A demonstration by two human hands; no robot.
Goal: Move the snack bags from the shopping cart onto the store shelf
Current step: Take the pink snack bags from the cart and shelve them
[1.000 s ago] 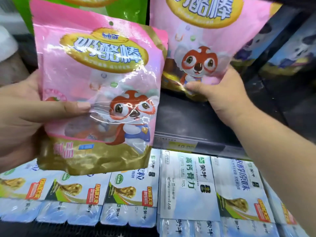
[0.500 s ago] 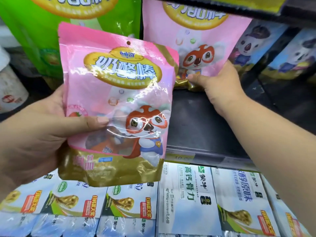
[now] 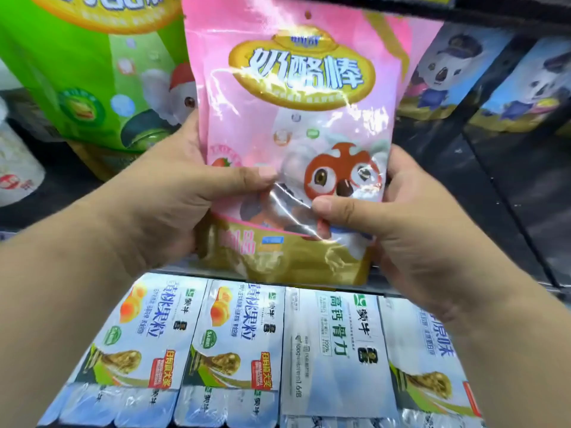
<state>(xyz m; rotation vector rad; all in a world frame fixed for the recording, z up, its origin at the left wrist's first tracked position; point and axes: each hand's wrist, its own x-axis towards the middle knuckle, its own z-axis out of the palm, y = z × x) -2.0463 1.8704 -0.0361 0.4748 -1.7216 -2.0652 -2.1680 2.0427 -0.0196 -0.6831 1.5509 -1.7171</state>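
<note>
Both hands grip one pink snack bag (image 3: 296, 143) between them, upright, its printed front facing the camera. The left hand (image 3: 173, 199) holds the bag's left edge, thumb pressed across the front beside the clear window, the other fingers hidden behind the bag. The right hand (image 3: 417, 217) holds the right edge the same way, thumb on the front just under the cartoon face. The bag's gold bottom hangs at the front lip of the dark store shelf (image 3: 509, 211); I cannot tell whether it rests on it. Beyond the left hand a green bag (image 3: 86, 72) stands on that shelf. Beyond the right hand stand blue bags (image 3: 457, 72), set farther back. A strip of another pink bag (image 3: 423, 44) shows just behind the held one's upper right edge. Below both hands lie rows of white and blue packs (image 3: 333, 350)
</note>
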